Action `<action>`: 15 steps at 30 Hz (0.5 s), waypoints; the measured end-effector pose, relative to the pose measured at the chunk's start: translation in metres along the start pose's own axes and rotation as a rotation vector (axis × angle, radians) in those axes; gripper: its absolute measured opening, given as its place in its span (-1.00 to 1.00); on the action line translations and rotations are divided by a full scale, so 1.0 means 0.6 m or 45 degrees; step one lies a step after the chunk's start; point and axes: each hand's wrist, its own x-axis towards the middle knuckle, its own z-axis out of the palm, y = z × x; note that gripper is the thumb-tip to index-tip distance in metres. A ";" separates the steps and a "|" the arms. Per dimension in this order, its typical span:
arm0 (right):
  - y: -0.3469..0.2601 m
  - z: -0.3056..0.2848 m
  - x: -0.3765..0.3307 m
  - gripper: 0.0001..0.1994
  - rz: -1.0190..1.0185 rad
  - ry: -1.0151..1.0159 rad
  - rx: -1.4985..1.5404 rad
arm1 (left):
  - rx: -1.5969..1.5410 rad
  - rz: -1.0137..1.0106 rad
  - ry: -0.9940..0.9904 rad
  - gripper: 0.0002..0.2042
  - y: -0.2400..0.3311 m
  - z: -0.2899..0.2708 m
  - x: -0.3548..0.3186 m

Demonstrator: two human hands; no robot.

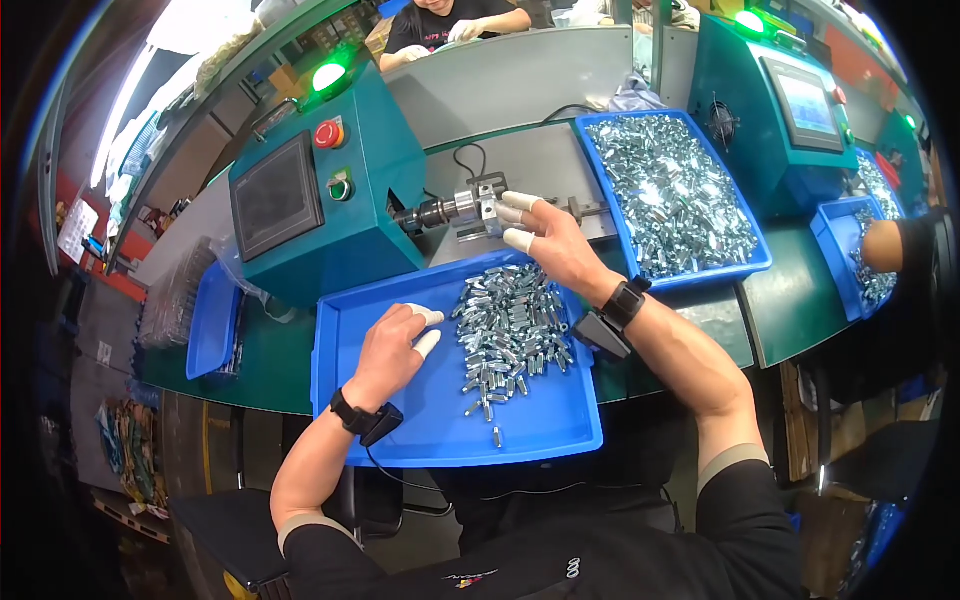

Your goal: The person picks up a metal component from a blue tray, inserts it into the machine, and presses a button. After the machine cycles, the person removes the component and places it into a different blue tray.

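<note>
Left grip (388, 350) is half-curled, contents unclear, with metal pieces (510, 325) just right of it; right grip (568, 252) part-spread, hold unclear, machine fixture (488, 208) at its fingertips.

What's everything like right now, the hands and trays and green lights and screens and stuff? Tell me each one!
Near blue tray: partly filled, metal pieces heaped toward the right
Far blue tray: covered with metal pieces
Left hand: fingers bent, over the near blue tray
Right hand: at the metal clamp, grip unclear
Left machine's lamp: lit green
Right machine's lamp: lit green
Left machine's screen: dark
Right machine's screen: lit
</note>
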 end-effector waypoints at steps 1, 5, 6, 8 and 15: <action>0.002 -0.002 0.001 -0.30 0.008 0.002 0.016 | -0.004 -0.003 0.002 -0.73 -0.003 0.004 0.002; 0.011 0.006 -0.007 -0.31 -0.051 0.041 0.097 | -0.020 0.030 -0.006 -0.69 -0.010 0.015 0.026; 0.013 0.008 -0.009 -0.31 -0.048 0.040 0.100 | -0.018 0.038 -0.014 -0.68 -0.009 0.020 0.034; 0.013 0.008 -0.011 -0.32 -0.098 0.053 0.101 | -0.013 0.057 -0.028 -0.66 -0.004 0.027 0.050; 0.013 0.006 -0.015 -0.30 -0.045 0.160 0.027 | -0.033 0.008 -0.100 -0.63 -0.006 0.039 0.052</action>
